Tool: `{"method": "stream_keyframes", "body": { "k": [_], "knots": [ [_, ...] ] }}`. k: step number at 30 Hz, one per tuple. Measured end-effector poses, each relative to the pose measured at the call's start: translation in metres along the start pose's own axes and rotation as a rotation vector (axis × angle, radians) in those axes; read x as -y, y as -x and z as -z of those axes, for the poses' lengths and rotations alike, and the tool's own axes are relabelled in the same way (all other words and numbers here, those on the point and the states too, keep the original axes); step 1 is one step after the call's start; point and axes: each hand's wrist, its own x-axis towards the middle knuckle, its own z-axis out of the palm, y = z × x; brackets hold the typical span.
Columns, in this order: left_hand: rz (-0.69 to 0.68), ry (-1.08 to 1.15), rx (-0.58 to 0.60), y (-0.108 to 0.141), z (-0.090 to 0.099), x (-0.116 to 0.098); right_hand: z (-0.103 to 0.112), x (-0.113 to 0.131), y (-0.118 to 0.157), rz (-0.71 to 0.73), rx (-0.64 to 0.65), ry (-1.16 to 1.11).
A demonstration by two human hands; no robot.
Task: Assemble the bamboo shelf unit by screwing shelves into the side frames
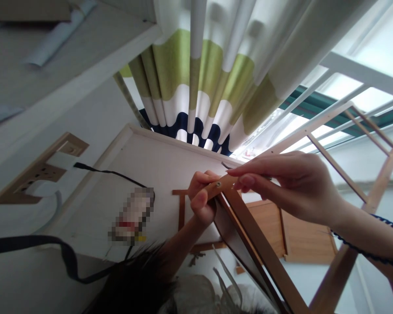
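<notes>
Brown wooden frame point(261, 244) could twist if the left hand point(202, 199) pinching it slackens, right hand point(291, 185) fingers gripping a thin dark rod point(227, 165)

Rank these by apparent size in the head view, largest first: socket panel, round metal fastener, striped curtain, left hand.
1. striped curtain
2. socket panel
3. left hand
4. round metal fastener

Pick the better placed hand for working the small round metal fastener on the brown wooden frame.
Right, probably: the right hand has its fingertips beside the fastener and seems to hold a thin dark rod, while the left hand grips the frame.
</notes>
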Motion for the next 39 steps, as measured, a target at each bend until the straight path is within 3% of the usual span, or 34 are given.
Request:
{"method": "stream_keyframes", "body": {
  "k": [5, 9, 28, 39],
  "knots": [
    [0.022, -0.029, 0.002, -0.001, 0.001, 0.0, -0.002, -0.007, 0.011, 0.063, 0.055, 0.212],
    [0.021, -0.014, 0.017, -0.001, 0.002, -0.001, -0.008, -0.01, 0.015, 0.154, -0.012, 0.383],
    [0.034, -0.005, 0.015, 0.0, 0.0, -0.002, -0.02, -0.01, 0.017, 0.127, -0.061, 0.254],
    [0.022, -0.026, 0.017, -0.001, 0.002, 0.0, -0.013, -0.003, 0.018, 0.108, 0.053, 0.415]
  ]
}}
